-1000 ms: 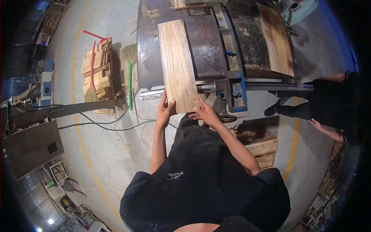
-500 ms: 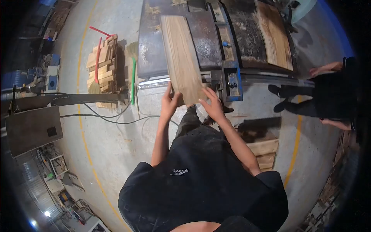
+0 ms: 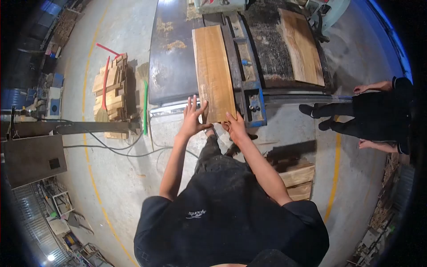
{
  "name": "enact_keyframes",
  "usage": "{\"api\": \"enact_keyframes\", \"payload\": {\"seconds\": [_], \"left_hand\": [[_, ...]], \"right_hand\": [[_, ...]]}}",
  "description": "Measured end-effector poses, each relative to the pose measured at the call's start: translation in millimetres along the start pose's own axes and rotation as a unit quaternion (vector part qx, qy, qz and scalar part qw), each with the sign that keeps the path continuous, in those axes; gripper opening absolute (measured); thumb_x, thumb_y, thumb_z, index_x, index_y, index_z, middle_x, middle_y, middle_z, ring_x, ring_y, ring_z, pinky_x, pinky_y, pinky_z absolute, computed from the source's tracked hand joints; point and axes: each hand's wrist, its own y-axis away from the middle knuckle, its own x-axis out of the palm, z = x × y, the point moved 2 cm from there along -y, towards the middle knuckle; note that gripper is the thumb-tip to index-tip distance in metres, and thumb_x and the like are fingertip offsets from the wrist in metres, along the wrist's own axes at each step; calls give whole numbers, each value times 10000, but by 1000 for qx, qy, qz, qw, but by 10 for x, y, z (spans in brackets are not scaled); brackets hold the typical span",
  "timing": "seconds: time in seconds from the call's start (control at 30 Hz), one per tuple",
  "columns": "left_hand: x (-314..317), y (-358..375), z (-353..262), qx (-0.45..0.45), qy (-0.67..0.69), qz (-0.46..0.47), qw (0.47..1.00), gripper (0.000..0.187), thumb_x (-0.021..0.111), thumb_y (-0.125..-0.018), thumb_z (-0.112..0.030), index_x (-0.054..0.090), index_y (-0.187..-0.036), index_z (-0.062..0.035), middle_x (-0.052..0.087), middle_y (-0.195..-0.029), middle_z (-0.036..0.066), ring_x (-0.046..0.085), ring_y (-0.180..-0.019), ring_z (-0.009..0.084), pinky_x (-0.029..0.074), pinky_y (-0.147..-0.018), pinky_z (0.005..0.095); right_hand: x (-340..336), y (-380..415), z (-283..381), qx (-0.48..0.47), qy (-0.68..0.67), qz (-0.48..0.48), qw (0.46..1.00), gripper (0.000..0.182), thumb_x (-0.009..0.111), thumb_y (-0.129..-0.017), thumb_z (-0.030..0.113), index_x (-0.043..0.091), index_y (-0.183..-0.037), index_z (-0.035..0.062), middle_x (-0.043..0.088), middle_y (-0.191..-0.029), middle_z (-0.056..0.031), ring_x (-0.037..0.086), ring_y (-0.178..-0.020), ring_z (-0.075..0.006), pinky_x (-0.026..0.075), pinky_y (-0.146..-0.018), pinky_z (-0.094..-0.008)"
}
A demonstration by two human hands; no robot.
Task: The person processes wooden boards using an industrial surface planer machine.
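Note:
A long wooden board [image 3: 214, 73] lies lengthwise on the dark metal machine table [image 3: 171, 73], its near end past the table's front edge. At the near left corner is my left hand [image 3: 192, 120], fingers spread upward and thumb by the board's side. My right hand [image 3: 235, 127] pinches the near right corner, with the thumb on top and fingers partly hidden below. Along the board's right side runs a dark rail beside the blue-edged metal frame [image 3: 253, 104].
A second board [image 3: 302, 46] rests on the table's right part. Left on the floor are stacked wood pieces [image 3: 109, 93], a red-handled broom and a green stick [image 3: 145, 107]. A cable [image 3: 120, 152] crosses the floor. Another person [image 3: 378, 111] stands at the right.
The board has shifted right, closer to the rail, and its top face looks more orange. My right hand has closed in on the near corner; my left hand's fingers have spread. The view has shifted.

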Motion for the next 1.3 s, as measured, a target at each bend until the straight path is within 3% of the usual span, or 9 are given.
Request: {"api": "enact_keyframes", "payload": {"seconds": [0.07, 0.23, 0.3, 0.5, 0.57, 0.63, 0.8, 0.93, 1.3], "left_hand": [[-33, -127, -54, -11, -39, 18, 999, 1050, 880, -545, -487, 432, -1451, -201, 131, -1585, 194, 24, -1461, 429, 107, -1130, 587], [-18, -387, -38, 8, -34, 7, 999, 1083, 900, -483, -435, 452, -1433, -174, 181, -1569, 205, 75, -1463, 403, 124, -1137, 584], [3, -512, 26, -1, -9, 28, 1000, 1089, 904, -471, -429, 456, -1429, -169, 194, -1563, 210, 94, -1466, 387, 116, -1137, 583], [-34, -914, 93, 18, 9, 29, 999, 1151, 903, -408, -484, 470, -1417, -139, 247, -1534, 244, 148, -1460, 375, 113, -1130, 576], [-67, -1024, 170, 32, 12, 19, 999, 1179, 885, -381, -546, 483, -1403, -119, 279, -1511, 272, 187, -1450, 379, 126, -1128, 563], [-97, -1213, 275, 40, 17, 17, 999, 1161, 870, -398, -572, 490, -1395, -113, 290, -1502, 284, 198, -1448, 373, 134, -1128, 553], [-242, -1728, 502, 68, 40, -9, 997, 1055, 864, -471, -540, 520, -1369, -106, 314, -1489, 285, 240, -1438, 357, 177, -1121, 531], [-352, -2331, 740, 81, 26, -46, 995, 1018, 864, -478, -506, 536, -1348, -91, 359, -1463, 290, 277, -1423, 358, 215, -1114, 509], [-614, -2985, 828, 123, 34, -103, 986, 909, 846, -553, -467, 557, -1294, -27, 425, -1400, 319, 337, -1382, 406, 263, -1098, 503]], "right_hand": [[-14, -17, -50, -15, -41, -23, 999, 256, 563, -977, 186, 483, -1177, 47, 606, -1023, -67, 645, -819, -167, 577, -648, -267], [35, -113, -43, -12, -130, -68, 989, 266, 569, -978, 242, 482, -1086, 15, 631, -1005, -94, 661, -763, -189, 575, -696, -302], [79, -153, 9, 31, -55, -132, 989, 350, 541, -982, 362, 514, -1037, 17, 649, -891, -90, 657, -698, -184, 560, -629, -280], [181, -349, 207, 37, 140, -141, 979, 543, 439, -977, 524, 596, -862, 18, 613, -630, -59, 594, -478, -151, 440, -427, -246], [262, -428, 284, 22, 155, -175, 972, 543, 435, -980, 507, 606, -843, 11, 609, -618, -62, 569, -439, -141, 398, -400, -244], [368, -577, 368, 34, 155, -122, 980, 525, 439, -985, 486, 608, -877, 2, 616, -628, -63, 565, -438, -134, 374, -383, -242], [686, -1106, 585, 31, 169, -146, 974, 436, 439, -1006, 381, 589, -990, -28, 678, -713, -95, 588, -456, -137, 352, -376, -232], [940, -1682, 814, 29, 112, -173, 978, 389, 453, -1005, 344, 601, -935, -10, 689, -724, -93, 597, -460, -133, 347, -361, -230], [1134, -2007, 876, -125, 140, -212, 959, 350, 516, -977, 395, 580, -924, 55, 668, -685, -65, 559, -416, -104, 325, -348, -208]]}}
